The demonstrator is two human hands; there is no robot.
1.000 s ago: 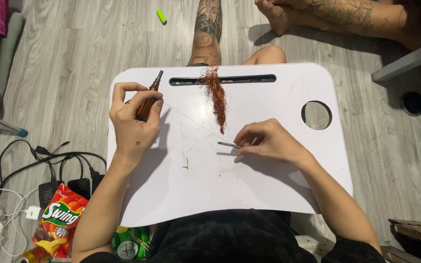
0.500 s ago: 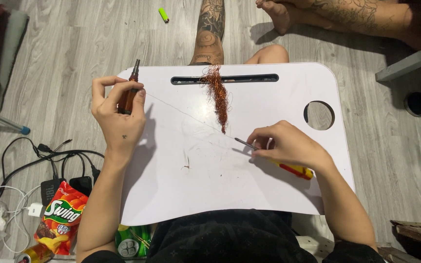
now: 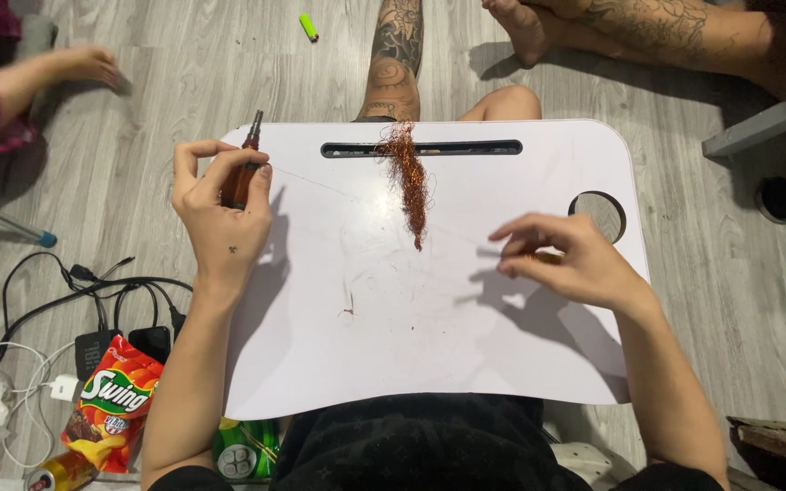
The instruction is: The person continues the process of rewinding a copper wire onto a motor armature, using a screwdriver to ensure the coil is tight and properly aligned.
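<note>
Copper-coloured wire (image 3: 408, 186) lies in a loose tangled strand on the white lap tray (image 3: 466, 364), running from the long slot (image 3: 466, 148) at the tray's 12 o'clock edge down toward the middle. A very fine thread of it seems to stretch across the surface from the left hand toward the right, though it is too thin to follow surely.

At about 10 o'clock on the tray, the left hand (image 3: 223, 214) grips a dark reddish-brown tool with a narrow metal tip (image 3: 245, 164), fingers and thumb curled round its body, the tip pointing up past the tray's edge. At about 3 o'clock the right hand (image 3: 570, 259) hovers just over the tray, thumb and fingertips pinched together; something small and thin may be between them, but I cannot tell what. A round hole (image 3: 599, 215) in the tray sits just beyond it.

On the grey wooden floor (image 3: 184, 73), a green lighter (image 3: 307, 26) lies at 12 o'clock, tattooed legs (image 3: 393, 64) stretch beyond the tray, another person's hand (image 3: 93, 64) rests at 10 o'clock, and black cables (image 3: 93, 291) and a red snack bag (image 3: 111, 405) sit at 8 o'clock.
</note>
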